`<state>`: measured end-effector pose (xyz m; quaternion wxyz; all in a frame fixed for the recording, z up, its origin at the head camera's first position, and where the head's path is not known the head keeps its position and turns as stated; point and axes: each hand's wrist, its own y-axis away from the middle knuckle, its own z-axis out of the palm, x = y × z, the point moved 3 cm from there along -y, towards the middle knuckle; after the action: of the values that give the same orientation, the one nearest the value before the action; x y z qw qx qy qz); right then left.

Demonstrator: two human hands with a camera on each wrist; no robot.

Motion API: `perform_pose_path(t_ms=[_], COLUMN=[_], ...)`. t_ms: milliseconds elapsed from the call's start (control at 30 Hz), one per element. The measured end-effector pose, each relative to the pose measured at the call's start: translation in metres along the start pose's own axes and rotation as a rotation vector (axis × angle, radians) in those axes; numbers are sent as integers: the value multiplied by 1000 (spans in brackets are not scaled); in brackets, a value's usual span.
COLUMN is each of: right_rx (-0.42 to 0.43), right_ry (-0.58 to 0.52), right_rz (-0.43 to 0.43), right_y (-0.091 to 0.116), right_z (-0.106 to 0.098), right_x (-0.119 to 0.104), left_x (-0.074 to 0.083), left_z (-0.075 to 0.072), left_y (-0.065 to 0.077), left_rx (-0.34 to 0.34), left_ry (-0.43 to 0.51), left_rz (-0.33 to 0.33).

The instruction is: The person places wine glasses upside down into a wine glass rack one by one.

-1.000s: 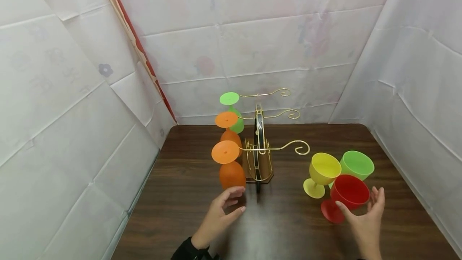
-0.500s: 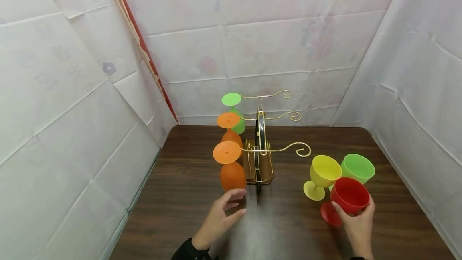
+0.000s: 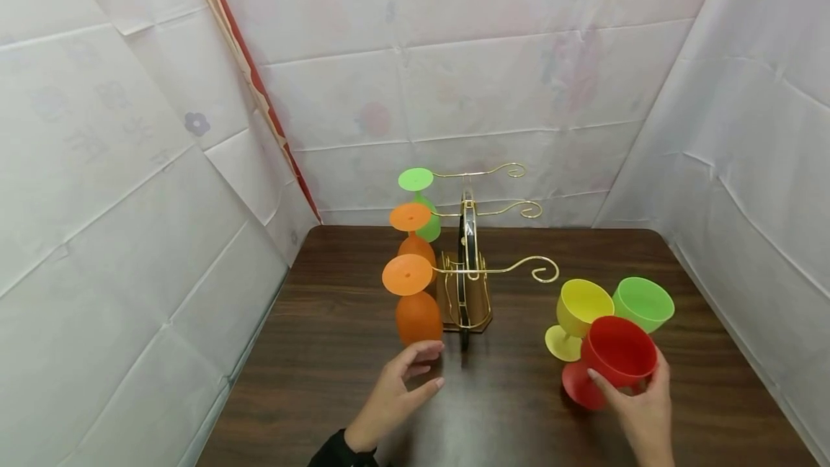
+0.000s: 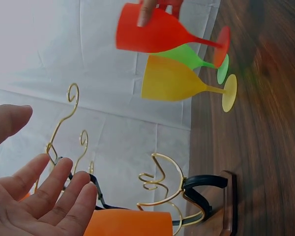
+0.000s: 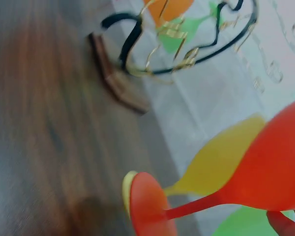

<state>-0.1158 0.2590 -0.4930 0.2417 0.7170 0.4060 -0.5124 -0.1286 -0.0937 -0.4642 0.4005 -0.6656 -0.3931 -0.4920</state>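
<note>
My right hand [image 3: 642,409] grips the bowl of a red goblet [image 3: 619,348], thumb on the near side. The goblet stands roughly upright, foot down; whether that foot touches the table I cannot tell. Right behind it are a yellow goblet [image 3: 583,308] and a light green goblet [image 3: 642,305], both upright. My left hand [image 3: 392,395] has relaxed fingers and holds nothing, close to the front orange goblet [image 3: 418,319]. That goblet hangs upside down from a gold wire rack [image 3: 470,265], with another orange goblet [image 3: 410,217] and a green one [image 3: 415,179] behind it.
The rack's right-hand hooks [image 3: 545,270] carry no goblets and stick out toward the loose ones. Its wooden base [image 3: 481,301] rests on the dark wooden table [image 3: 337,352]. White sheets [image 3: 506,92] enclose the table at the back and sides.
My right hand has closed around the red goblet's bowl and moved it slightly left, toward the rack. My left hand stays in place beside the front orange goblet.
</note>
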Motion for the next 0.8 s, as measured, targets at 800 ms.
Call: perform_pose_path(t_ms=[800], right_rx=[-620], right_ry=[-171], right_rz=[-585], right_y=[64], right_z=[58], right_x=[-69], left_x=[10], left_z=[28], left_y=[-6], left_rx=[-179], left_ry=[128], left_rz=[76])
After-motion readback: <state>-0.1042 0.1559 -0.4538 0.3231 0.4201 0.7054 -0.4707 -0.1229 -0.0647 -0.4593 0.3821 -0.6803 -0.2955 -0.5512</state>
